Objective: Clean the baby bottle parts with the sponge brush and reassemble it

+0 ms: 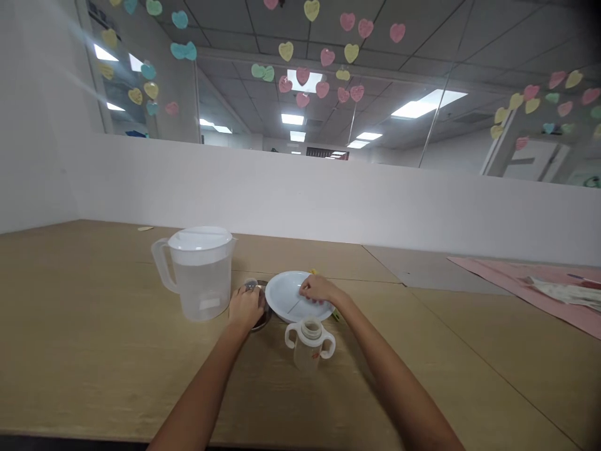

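A white shallow bowl (282, 294) rests on the table in front of me. Over its right side is my right hand (318, 289), fingers closed in a pinch; what they hold, if anything, is too small to make out. A thin line, perhaps a stick, shows inside the bowl. My left hand (246, 308) is curled at a dark round dish (263, 318) left of the bowl. A small clear rounded piece (251, 284) shows beyond its fingers; its grip is partly hidden. Nearer to me stands an uncapped two-handled bottle (308, 351), upright.
A lidded translucent pitcher (204, 282) with liquid in it stands to the left. Something yellow-green (335, 315) pokes out from under the bowl's right side. A pink cloth (516, 279) with white material on it lies far right. A white wall (300, 194) bounds the table's back.
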Tool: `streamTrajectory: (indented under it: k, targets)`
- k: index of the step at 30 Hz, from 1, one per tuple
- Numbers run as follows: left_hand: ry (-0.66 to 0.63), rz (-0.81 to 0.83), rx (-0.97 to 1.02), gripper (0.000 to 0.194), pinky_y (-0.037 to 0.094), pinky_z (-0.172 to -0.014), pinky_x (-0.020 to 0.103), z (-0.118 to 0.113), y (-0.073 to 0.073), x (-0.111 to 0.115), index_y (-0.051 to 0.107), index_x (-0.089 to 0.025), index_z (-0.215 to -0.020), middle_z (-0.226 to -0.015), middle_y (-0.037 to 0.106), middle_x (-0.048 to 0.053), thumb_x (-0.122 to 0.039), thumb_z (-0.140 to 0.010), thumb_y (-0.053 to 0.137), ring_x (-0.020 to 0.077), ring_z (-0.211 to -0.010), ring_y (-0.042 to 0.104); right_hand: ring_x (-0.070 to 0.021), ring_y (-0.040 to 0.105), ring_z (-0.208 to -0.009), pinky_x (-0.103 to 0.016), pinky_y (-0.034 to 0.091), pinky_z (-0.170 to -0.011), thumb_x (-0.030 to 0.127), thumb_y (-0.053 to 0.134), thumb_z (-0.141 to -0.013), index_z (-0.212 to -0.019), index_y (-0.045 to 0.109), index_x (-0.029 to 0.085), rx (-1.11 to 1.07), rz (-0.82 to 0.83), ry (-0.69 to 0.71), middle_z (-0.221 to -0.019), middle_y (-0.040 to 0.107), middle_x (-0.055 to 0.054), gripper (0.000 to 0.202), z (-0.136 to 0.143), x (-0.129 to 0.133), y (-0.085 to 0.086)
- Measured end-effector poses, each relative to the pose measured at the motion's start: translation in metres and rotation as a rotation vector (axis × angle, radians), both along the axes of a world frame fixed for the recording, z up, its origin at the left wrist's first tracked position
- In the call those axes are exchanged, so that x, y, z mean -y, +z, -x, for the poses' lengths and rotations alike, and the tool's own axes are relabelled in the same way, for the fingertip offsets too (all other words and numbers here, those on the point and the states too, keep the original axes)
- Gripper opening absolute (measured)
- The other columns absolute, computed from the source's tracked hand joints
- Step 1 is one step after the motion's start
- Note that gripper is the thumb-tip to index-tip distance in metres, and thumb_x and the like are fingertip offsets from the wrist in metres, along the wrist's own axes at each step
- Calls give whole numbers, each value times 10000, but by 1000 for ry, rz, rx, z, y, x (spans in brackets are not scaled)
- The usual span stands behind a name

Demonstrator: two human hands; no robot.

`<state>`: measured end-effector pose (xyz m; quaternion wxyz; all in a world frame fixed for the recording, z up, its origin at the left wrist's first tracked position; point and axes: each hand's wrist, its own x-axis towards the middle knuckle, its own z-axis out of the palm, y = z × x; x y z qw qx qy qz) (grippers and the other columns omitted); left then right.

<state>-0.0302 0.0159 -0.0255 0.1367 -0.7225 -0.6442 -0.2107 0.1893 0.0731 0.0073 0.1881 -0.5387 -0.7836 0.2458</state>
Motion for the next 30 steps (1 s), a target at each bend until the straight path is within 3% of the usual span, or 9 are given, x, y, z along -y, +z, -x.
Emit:
streamTrajectory:
  k: [5,12,16,21,24,27,30]
  targets:
    - [-13,14,-31,275,367,-806,359,1,-4,-3,615,-178,-1015,-981,653,122,-188,-789,458,265,-971,572,-109,513,-367,-191,413,-392,110,598,-648,-501,603,144,48,113,96,-432,577,-11,151,30,-21,-10]
    - [88,-20,78,272,374,-796,356,0,7,2,642,-178,-970,-919,670,111,-177,-743,493,266,-955,575,-121,520,-373,-216,424,-447,61,620,-601,-424,559,147,78,56,98,-414,572,-16,206,27,-18,-8]
    - [175,-76,131,245,392,-753,356,0,16,5,682,-153,-875,-818,681,125,-202,-747,479,281,-909,586,-111,528,-409,-202,405,-490,5,598,-578,-474,591,142,42,-47,59,-432,578,-2,172,23,-12,9]
    - [185,-114,173,287,398,-659,293,-1,20,6,692,-179,-889,-883,673,92,-216,-810,419,221,-833,605,-109,567,-505,-187,391,-515,0,559,-620,-637,626,138,-76,-219,-11,-547,624,-8,154,16,0,42]
    - [189,-217,255,290,382,-592,271,-3,25,9,680,-183,-901,-912,651,77,-244,-844,402,190,-747,607,-108,588,-555,-183,411,-537,41,570,-660,-784,629,144,-193,-323,-76,-628,652,-6,172,11,13,63]
    - [112,-384,398,249,388,-584,255,-6,32,15,665,-182,-909,-881,641,55,-233,-840,431,156,-665,589,-113,605,-577,-190,449,-570,52,593,-655,-908,626,154,-393,-404,-100,-634,655,9,275,7,29,81]
    - [-56,-521,516,246,416,-600,243,-12,36,20,650,-174,-948,-839,626,39,-207,-837,433,120,-590,554,-112,613,-577,-201,480,-595,62,608,-657,-925,637,150,-546,-418,-89,-625,653,12,283,5,46,95]
